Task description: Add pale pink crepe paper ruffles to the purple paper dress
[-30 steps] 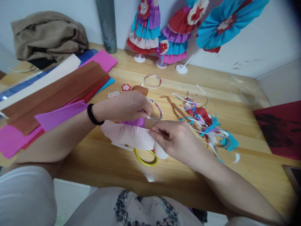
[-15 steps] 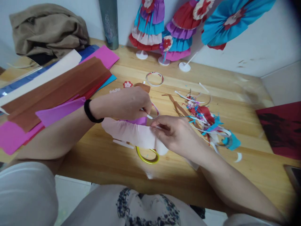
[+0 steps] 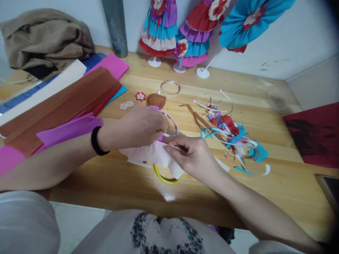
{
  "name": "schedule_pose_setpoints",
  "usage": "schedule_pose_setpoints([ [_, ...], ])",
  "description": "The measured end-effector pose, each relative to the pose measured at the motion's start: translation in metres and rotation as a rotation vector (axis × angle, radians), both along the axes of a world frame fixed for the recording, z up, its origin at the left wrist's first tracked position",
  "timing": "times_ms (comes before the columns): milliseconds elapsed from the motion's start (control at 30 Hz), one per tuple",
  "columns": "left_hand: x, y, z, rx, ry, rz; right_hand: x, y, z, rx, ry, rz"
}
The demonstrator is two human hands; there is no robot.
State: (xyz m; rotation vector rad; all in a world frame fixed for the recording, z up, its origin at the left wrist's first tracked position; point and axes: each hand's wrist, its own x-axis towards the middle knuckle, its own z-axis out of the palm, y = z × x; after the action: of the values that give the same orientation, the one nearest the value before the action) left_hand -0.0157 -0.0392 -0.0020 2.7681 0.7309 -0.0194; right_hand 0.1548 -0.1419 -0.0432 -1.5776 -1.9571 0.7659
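A gathered strip of pale pink crepe paper hangs between my hands over the table's front half. My right hand pinches its right end between thumb and fingers. My left hand, with a black band at the wrist, is closed with its fingertips at the paper's upper edge; its grip is partly hidden. Beneath my left hand lies a paper figure with a brown rounded top and purple paper below it. A yellow ring shows partly from under the pale strip. Beside my left fingertips is a patterned ring.
Folded crepe sheets are stacked at left. Paper scraps lie in a heap at right. Another patterned ring and flower cutouts sit farther back. Ruffled paper dresses on white stands and a dark cylinder line the wall.
The white strip at my left fingertips no longer shows clearly. My left hand has come down slightly, uncovering the figure's brown top, and the pale crepe paper looks more bunched.
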Motion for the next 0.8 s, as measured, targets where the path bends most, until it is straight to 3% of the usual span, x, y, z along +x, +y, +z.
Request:
schedule_pose_setpoints([
  [200, -0.006, -0.001, -0.009, -0.086, -0.089, -0.026, -0.007, -0.007, -0.007, 0.004, 0.122, -0.12],
  [400, -0.002, 0.003, -0.012, -0.247, -0.158, -0.025, -0.01, -0.005, -0.005, 0.16, 0.105, -0.184],
  [800, -0.008, 0.011, -0.017, -0.268, -0.149, -0.094, -0.015, -0.005, -0.009, 0.217, 0.087, -0.135],
])
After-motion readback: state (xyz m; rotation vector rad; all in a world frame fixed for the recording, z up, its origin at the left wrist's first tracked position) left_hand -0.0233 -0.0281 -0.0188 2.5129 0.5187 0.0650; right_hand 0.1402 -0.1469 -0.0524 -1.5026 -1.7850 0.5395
